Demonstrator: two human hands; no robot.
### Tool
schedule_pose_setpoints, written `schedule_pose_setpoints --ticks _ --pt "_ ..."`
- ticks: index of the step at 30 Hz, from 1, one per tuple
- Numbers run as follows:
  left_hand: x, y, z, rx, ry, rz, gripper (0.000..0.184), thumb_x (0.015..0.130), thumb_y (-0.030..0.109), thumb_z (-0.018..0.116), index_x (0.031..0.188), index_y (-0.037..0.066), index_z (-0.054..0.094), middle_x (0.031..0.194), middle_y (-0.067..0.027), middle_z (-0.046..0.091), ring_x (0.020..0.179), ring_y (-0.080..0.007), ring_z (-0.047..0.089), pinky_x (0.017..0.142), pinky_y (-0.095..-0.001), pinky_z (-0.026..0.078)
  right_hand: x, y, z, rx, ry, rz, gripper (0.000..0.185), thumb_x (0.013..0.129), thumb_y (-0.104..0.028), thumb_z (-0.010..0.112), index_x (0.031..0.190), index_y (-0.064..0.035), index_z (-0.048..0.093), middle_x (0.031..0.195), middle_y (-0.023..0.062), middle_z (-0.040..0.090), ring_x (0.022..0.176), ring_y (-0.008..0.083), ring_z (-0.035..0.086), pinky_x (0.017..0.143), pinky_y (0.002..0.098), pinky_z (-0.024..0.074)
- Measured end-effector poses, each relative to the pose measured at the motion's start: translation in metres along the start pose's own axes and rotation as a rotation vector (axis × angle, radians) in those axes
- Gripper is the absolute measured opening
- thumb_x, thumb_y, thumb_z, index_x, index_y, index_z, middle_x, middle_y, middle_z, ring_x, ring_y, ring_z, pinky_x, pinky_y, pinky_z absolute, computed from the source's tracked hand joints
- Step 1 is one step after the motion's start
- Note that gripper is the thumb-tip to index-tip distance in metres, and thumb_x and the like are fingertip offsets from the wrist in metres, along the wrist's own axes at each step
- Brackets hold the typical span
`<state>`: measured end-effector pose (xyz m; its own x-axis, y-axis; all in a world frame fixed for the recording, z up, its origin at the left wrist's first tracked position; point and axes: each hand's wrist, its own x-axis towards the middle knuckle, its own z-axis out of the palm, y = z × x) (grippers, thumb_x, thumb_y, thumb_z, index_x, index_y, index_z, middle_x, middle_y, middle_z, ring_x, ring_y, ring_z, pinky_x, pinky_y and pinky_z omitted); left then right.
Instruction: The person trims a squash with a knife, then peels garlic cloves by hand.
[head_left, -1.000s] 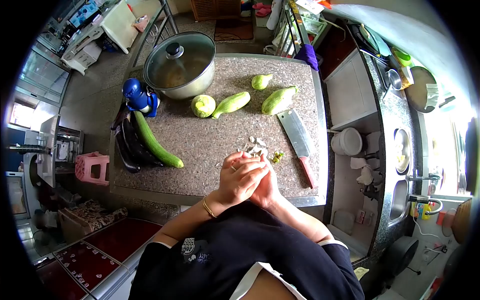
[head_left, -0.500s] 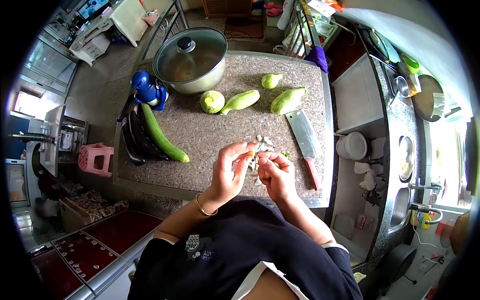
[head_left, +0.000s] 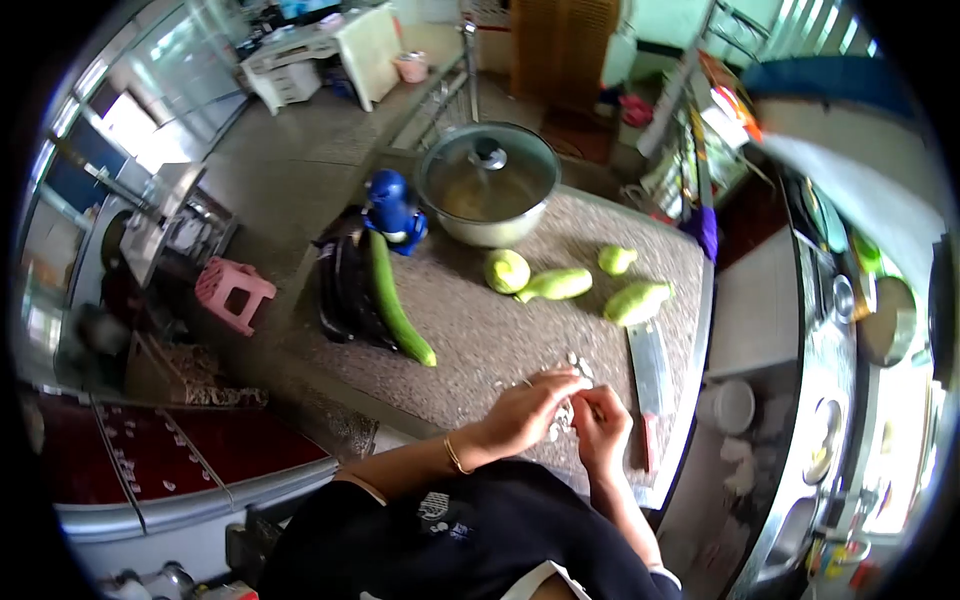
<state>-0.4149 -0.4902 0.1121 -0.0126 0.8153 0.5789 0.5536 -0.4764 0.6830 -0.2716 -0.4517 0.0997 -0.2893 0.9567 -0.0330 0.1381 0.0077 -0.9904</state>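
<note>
My left hand (head_left: 520, 412), with a gold bracelet at its wrist, has its fingers closed near the table's front edge. Close beside it, my right hand (head_left: 602, 425) is pinched, fingertips near the left ones. What they hold is too small to name. White scraps (head_left: 560, 420) lie under and behind the hands. A cleaver (head_left: 650, 370) with a red handle lies to the right. Behind are a round green squash (head_left: 507, 271), a long one (head_left: 558, 284), a small one (head_left: 616, 260) and a larger one (head_left: 638, 302) touching or close to the blade tip.
A lidded pot (head_left: 487, 200) stands at the table's back, beside a blue bottle-like object (head_left: 392, 208). Dark eggplants (head_left: 350, 290) and a long green vegetable (head_left: 396, 305) lie at the left. A pink stool (head_left: 235, 292) stands on the floor; sinks (head_left: 822, 440) are at the right.
The view has swung, so the table sits lower and further right. The hands went from clasped together to apart with fingers pinched, and are now closer together again.
</note>
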Motion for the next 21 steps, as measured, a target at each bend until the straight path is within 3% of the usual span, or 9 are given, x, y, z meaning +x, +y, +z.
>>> schedule_pose_setpoints --ticks 3,5,12,15,18,21 --pt "-0.004 -0.005 0.003 0.023 0.003 0.014 0.043 0.071 -0.011 0.057 0.110 0.002 0.048 0.110 -0.0129 0.058 0.103 -0.0299 0.057 0.082 -0.0349 0.050 0.005 0.004 0.000 -0.042 -0.021 -0.108 0.005 0.075 0.002 0.062 0.079 0.0004 0.060 0.071 0.0060 0.058 0.064 0.0112 0.053 0.058 0.0234 0.0417" --pt "-0.005 -0.004 0.004 0.032 0.011 0.010 0.043 0.070 -0.011 0.058 0.110 0.003 0.048 0.107 -0.0127 0.059 0.102 -0.0302 0.057 0.083 -0.0352 0.050 0.007 0.006 0.001 -0.096 -0.011 -0.200 0.005 0.079 0.004 0.055 0.075 0.0017 0.056 0.068 0.0015 0.053 0.057 0.0054 0.048 0.050 0.0189 0.0374" --pt "-0.005 -0.002 0.002 0.033 0.029 0.000 0.040 0.072 -0.010 0.059 0.108 0.003 0.049 0.105 -0.0136 0.059 0.098 -0.0297 0.059 0.078 -0.0348 0.051 0.006 0.011 0.004 -0.071 -0.007 -0.181 0.006 0.078 0.006 0.052 0.077 0.0017 0.054 0.068 0.0004 0.052 0.056 0.0039 0.045 0.051 0.0183 0.0360" --pt "-0.008 -0.006 0.002 0.043 0.055 -0.064 0.037 0.074 -0.008 0.060 0.107 0.003 0.050 0.102 -0.0142 0.060 0.092 -0.0291 0.061 0.074 -0.0343 0.051 0.002 0.015 0.004 -0.014 -0.021 -0.153 0.006 0.079 0.006 0.051 0.079 0.0011 0.054 0.068 -0.0005 0.052 0.057 0.0033 0.044 0.051 0.0177 0.0351" --pt "-0.007 -0.007 -0.003 0.060 0.079 -0.083 0.033 0.076 -0.006 0.060 0.107 0.002 0.051 0.101 -0.0143 0.060 0.088 -0.0286 0.061 0.071 -0.0339 0.051 -0.001 0.017 0.002 0.002 -0.020 -0.043 0.003 0.076 0.003 0.058 0.077 0.0001 0.057 0.068 0.0024 0.054 0.060 0.0080 0.048 0.056 0.0210 0.0390" --pt "-0.007 -0.006 -0.003 0.057 0.027 -0.078 0.033 0.075 -0.006 0.059 0.106 0.002 0.051 0.100 -0.0133 0.061 0.093 -0.0287 0.060 0.076 -0.0343 0.051 -0.003 0.010 0.003 0.162 -0.054 0.128 0.002 0.080 0.001 0.058 0.079 -0.0005 0.058 0.072 0.0012 0.056 0.063 0.0055 0.048 0.058 0.0190 0.0394"
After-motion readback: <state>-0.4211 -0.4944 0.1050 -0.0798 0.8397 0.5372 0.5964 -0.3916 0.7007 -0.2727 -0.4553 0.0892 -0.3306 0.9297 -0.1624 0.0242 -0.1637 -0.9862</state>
